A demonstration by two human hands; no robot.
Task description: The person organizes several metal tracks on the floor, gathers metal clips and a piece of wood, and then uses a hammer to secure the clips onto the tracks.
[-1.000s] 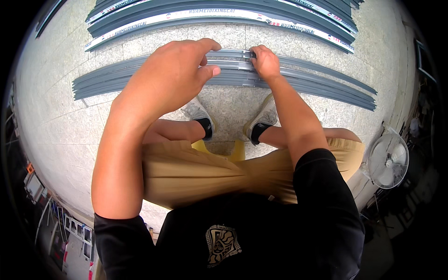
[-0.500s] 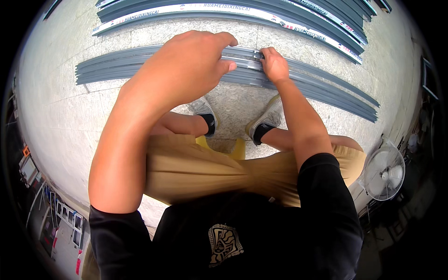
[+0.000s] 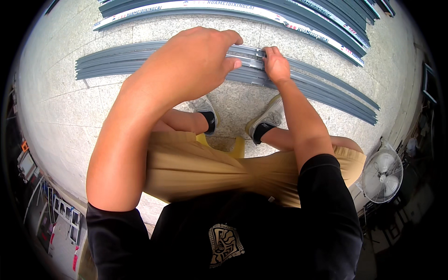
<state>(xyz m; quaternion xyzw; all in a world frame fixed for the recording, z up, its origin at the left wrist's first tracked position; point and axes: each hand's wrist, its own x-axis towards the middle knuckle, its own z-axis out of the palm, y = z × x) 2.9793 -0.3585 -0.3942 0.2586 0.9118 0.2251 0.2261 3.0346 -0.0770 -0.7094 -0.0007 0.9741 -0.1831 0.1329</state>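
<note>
1. Where the far stack of dark grey strips (image 3: 305, 17) lies on the floor (image 3: 51, 102), white label bands (image 3: 172, 5) run lengthwise, bearing dark lettering and red marks.
2. On the black shirt (image 3: 186, 233), a pale patterned emblem (image 3: 225, 245) shows.
3. The near strips (image 3: 107, 67) are grey, long and narrow, laid side by side on the floor between the far stack and the shoes (image 3: 268, 114).
4. Around their middle are a small shiny piece (image 3: 260, 53) and a bright patch.
5. The left hand (image 3: 196, 58) is over the near strips, thumb and forefinger apart; its other fingers are hidden.
6. The right hand (image 3: 277, 67) has its fingers (image 3: 270, 50) bent beside the shiny piece; whether they grip it, I cannot tell.
7. A round fan (image 3: 382, 176) stands near the floor's right edge.
</note>
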